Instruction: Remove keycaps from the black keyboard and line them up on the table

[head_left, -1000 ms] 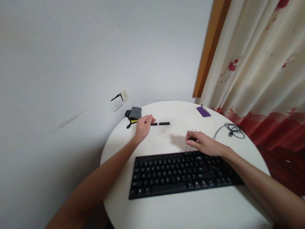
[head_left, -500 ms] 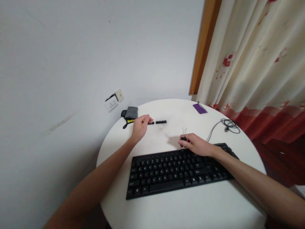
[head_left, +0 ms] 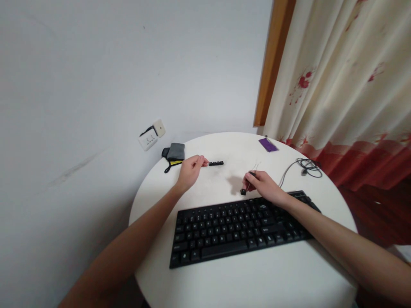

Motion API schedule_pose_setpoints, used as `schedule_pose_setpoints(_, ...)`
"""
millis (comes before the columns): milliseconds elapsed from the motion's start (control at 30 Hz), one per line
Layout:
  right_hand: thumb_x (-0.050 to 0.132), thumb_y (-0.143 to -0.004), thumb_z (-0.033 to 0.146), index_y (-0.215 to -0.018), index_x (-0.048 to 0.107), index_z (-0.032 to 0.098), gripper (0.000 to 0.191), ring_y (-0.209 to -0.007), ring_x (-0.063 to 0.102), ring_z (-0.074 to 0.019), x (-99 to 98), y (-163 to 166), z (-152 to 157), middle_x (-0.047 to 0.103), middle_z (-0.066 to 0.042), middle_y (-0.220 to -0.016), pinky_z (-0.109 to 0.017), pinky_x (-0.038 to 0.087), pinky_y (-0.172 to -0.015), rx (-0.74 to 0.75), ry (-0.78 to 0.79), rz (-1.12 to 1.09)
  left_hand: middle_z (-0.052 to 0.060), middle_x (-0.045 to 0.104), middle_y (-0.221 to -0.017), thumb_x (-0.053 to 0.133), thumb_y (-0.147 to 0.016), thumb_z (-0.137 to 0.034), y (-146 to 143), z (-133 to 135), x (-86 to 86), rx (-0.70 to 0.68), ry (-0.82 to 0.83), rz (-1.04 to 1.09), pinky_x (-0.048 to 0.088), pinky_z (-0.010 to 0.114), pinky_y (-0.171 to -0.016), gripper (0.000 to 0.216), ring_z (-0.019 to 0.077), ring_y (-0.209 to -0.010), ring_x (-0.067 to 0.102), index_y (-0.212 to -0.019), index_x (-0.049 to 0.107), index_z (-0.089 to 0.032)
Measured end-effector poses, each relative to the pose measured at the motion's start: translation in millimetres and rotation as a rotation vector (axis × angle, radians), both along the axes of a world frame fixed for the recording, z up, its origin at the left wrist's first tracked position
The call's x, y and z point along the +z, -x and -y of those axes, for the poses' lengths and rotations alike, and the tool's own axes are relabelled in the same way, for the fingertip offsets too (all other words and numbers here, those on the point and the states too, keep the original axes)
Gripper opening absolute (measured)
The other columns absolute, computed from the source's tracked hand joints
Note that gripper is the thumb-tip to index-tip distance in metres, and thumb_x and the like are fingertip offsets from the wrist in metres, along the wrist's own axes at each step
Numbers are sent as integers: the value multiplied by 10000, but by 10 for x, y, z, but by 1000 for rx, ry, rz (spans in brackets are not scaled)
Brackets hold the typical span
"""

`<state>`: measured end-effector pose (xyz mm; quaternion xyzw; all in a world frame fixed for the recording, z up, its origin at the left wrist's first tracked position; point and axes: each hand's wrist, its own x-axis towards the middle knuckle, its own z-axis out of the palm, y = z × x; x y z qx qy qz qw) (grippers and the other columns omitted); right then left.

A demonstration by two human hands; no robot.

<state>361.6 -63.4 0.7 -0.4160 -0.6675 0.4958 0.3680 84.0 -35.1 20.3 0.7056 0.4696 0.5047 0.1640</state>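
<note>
A slim wire tool with a black body is held in the right hand, its fingers closed; it is tilted, with the bare wire ends pointing up and away; a small black key cap is seen just below the fingertips, apparently at the tool's lower end, beyond the far edge of the keyboard; whether it is gripped by wire or by fingers cannot be told. The left hand is loosely curled at the near end of a row of black caps, part of which is covered by it; whether anything is held there cannot be told.

The cap could be dropped onto the worktop or the keys if the thin wires are spread or the tool is tilted further; the row could be knocked out of line if it is brushed by the left fingers; the keyboard could be shifted if it is pressed by the right forearm lying across its right side, or if its coiled cable is snagged.
</note>
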Motion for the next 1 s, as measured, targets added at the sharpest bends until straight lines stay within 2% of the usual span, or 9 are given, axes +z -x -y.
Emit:
schedule_pose_setpoints(67,539,-862,605,-811,623,149,467,-651,619,-140,37,-1,19,679,-55,-732,-290,502,-681,-44,23,-91,81,720,-861,464,-956,-412,-52,91,67,-101,0,-116,499,289,-694,358,184,-805,658,-884,719,-172)
schedule_pose_setpoints(133,555,-857,605,-855,630,149,462,-665,622,-137,78,14,64,685,-61,-772,-301,513,-699,-63,64,-167,79,725,-953,516,-942,-387,-141,211,129,-259,-26,-281,502,304,-747,275,193,-866,650,-983,714,-201)
schedule_pose_setpoints(200,573,-850,598,-870,642,150,454,-667,618,-136,107,47,121,685,-64,-790,-306,517,-700,-67,92,-222,73,719,-1039,538,-941,-350,-255,335,164,-403,-99,-423,483,339,-880,231,208,-992,629,-1048,698,-223)
schedule_pose_setpoints(300,615,-823,593,-839,662,154,442,-684,612,-144,116,117,200,672,-57,-768,-310,519,-706,-85,92,-268,72,701,-1088,593,-915,-372,-418,478,153,-511,-147,-496,458,370,-956,258,221,-1041,614,-1122,662,-235)
schedule_pose_setpoints(467,631,-814,581,-807,676,159,425,-644,576,-142,81,202,279,649,-38,-710,-302,502,-676,-93,70,-282,68,688,-1071,599,-911,-394,-542,550,79,-550,-145,-507,467,352,-931,265,214,-1027,611,-1115,646,-231)
schedule_pose_setpoints(733,657,-797,572,-780,673,162,411,-634,568,-136,74,222,298,644,-31,-705,-298,491,-681,-94,130,-345,86,674,-1059,540,-951,-325,-516,520,64,-583,-149,-496,478,340,-911,238,200,-1000,613,-1118,676,-225)
schedule_pose_setpoints(867,658,-799,579,-788,683,157,423,-645,581,-127,58,220,289,669,-46,-767,-288,498,-679,-80,155,-388,83,669,-1042,534,-953,-311,-499,506,35,-568,-161,-510,486,336,-888,233,197,-978,612,-1105,693,-234)
schedule_pose_setpoints(1000,647,-785,622,-772,687,148,477,-645,605,-141,43,217,283,685,-66,-762,-310,518,-693,-87,204,-337,78,663,-1027,531,-954,-288,-495,497,4,-565,-179,-530,484,332,-871,212,193,-971,606,-1080,694,-236)
